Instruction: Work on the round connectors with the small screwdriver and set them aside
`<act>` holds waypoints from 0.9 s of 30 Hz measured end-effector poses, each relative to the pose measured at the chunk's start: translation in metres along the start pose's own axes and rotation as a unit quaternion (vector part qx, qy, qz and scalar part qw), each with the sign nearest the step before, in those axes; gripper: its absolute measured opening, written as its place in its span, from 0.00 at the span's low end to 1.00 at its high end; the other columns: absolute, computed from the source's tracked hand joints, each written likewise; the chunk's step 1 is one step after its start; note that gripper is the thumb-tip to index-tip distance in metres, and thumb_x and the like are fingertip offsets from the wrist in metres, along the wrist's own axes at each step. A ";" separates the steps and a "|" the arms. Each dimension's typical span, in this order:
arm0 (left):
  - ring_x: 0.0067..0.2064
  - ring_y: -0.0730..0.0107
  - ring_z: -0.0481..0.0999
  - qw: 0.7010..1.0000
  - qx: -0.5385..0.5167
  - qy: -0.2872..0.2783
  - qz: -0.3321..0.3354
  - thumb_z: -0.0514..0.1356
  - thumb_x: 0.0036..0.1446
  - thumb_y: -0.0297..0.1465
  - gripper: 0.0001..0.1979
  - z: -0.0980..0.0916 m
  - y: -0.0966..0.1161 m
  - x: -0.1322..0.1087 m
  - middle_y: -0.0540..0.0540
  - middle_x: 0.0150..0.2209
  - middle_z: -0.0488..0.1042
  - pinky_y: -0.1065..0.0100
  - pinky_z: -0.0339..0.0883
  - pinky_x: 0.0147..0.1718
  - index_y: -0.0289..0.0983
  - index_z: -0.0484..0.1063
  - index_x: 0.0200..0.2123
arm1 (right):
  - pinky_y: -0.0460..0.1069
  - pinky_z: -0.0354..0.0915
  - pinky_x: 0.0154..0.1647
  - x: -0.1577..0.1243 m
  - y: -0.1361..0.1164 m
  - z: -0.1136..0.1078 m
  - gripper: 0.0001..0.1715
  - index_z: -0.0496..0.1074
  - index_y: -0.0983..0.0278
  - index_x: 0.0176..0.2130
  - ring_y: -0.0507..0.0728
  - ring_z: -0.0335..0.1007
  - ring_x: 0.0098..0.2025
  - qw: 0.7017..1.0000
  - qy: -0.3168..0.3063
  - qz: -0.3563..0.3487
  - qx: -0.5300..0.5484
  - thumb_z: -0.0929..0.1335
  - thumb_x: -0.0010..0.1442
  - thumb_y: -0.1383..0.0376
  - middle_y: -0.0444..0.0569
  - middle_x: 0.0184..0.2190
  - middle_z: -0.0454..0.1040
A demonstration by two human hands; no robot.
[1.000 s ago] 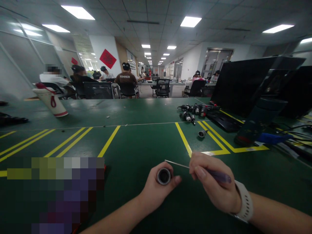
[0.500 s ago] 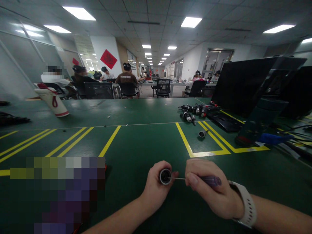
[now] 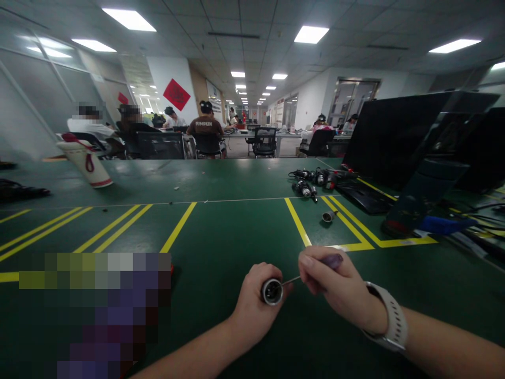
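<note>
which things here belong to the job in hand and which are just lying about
In the job:
metal-rimmed cylinder, in the left hand
purple-handled tool, in the right hand

Probably just lying about:
small metal fitting
black-and-silver parts
white tumbler
dark bottle

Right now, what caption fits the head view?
Left hand holds a hollow part; right hand, a purple-handled tool at its opening.

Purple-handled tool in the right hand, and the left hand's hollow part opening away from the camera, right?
No: in the head view, the hollow part in the left hand opens toward the camera; the tool is in the right hand.
</note>
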State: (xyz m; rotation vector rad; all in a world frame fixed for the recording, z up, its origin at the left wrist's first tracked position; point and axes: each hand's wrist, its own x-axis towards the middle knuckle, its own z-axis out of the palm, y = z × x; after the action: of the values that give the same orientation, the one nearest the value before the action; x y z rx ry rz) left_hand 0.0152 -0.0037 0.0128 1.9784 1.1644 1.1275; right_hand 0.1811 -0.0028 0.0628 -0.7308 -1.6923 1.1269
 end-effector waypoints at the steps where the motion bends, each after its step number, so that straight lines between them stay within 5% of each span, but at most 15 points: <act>1: 0.27 0.68 0.66 1.000 0.002 0.000 0.002 0.61 0.50 0.30 0.09 0.000 0.000 0.000 0.52 0.23 0.65 0.69 0.59 0.27 0.38 0.63 0.22 | 0.44 0.51 0.17 0.001 0.004 0.000 0.20 0.65 0.64 0.23 0.47 0.54 0.18 0.999 0.012 0.021 0.027 0.61 0.64 0.60 0.38 0.17 0.60; 9: 0.28 0.67 0.67 1.000 0.016 -0.012 -0.008 0.60 0.51 0.31 0.07 0.001 -0.001 0.001 0.50 0.24 0.68 0.67 0.60 0.28 0.38 0.65 0.24 | 0.46 0.55 0.23 -0.001 -0.009 0.002 0.20 0.66 0.64 0.21 0.49 0.56 0.21 0.997 -0.021 -0.038 -0.061 0.63 0.63 0.62 0.39 0.17 0.60; 19: 0.26 0.71 0.64 0.999 -0.034 -0.027 -0.014 0.61 0.48 0.27 0.09 0.001 0.000 0.001 0.53 0.23 0.64 0.70 0.58 0.26 0.38 0.63 0.21 | 0.42 0.45 0.14 0.005 0.009 0.003 0.20 0.65 0.65 0.21 0.46 0.51 0.15 0.985 0.058 0.098 0.133 0.65 0.60 0.58 0.37 0.15 0.59; 27: 0.24 0.73 0.62 0.994 -0.091 -0.040 -0.047 0.62 0.48 0.28 0.10 0.000 0.002 0.002 0.54 0.21 0.62 0.71 0.56 0.24 0.38 0.63 0.21 | 0.42 0.44 0.14 0.007 0.004 0.005 0.19 0.65 0.65 0.21 0.46 0.50 0.15 0.974 0.101 0.107 0.170 0.66 0.57 0.57 0.37 0.13 0.58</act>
State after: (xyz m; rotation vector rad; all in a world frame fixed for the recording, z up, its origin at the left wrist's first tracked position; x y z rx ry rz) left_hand 0.0168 -0.0027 0.0150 1.7943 1.0621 1.0561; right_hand 0.1738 0.0024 0.0611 -0.7907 -1.2310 1.3998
